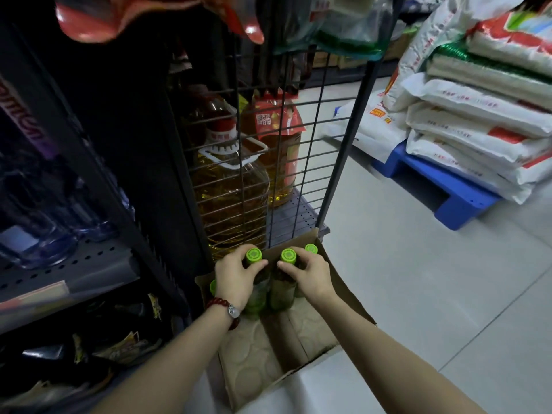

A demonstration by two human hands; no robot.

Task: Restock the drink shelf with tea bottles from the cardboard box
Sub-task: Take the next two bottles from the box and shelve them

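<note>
While both hands are down in the cardboard box (pixel 301 348), the step in hand reads as pick-up, stage 1 of restock

Item 1 – left hand (pixel 236 279): grip closed round the neck/shoulder of a tea bottle (pixel 255 294), green cap (pixel 253 255) showing just above the fingers. Beaded bracelet (pixel 228 310) at the wrist

Item 2 – right hand (pixel 310 274): grip closed on a second tea bottle (pixel 280 295), cap (pixel 288 256) poking out above the thumb. A third cap (pixel 311 249) sits just beyond this grip; whether the same hand also holds that bottle – cannot tell

Item 4 – one more green cap (pixel 213 286), just left of the left grip, mostly hidden by the box flap

Box: on the floor, against the foot of the wire rack (pixel 298 150); near half below the grips is bare cardboard, so stock looks approx. half gone or more (est.)

Next move, est.: lift both bottles straight up clear of the flaps, then swing left of the grips toward the dark shelf (pixel 74 264). Needs a firm hold at the neck and no knock against neighbouring bottles

Hard to make out: bottle labels (blurred, dark); which shelf tier takes the tea – left shelving is underexposed, contents indistinct. Oil jugs (pixel 230 186) beyond the grips sit behind mesh. Top and right of view smeared; sacks (pixel 478 121) on a blue pallet, well right of the grips, print unreadable
</note>
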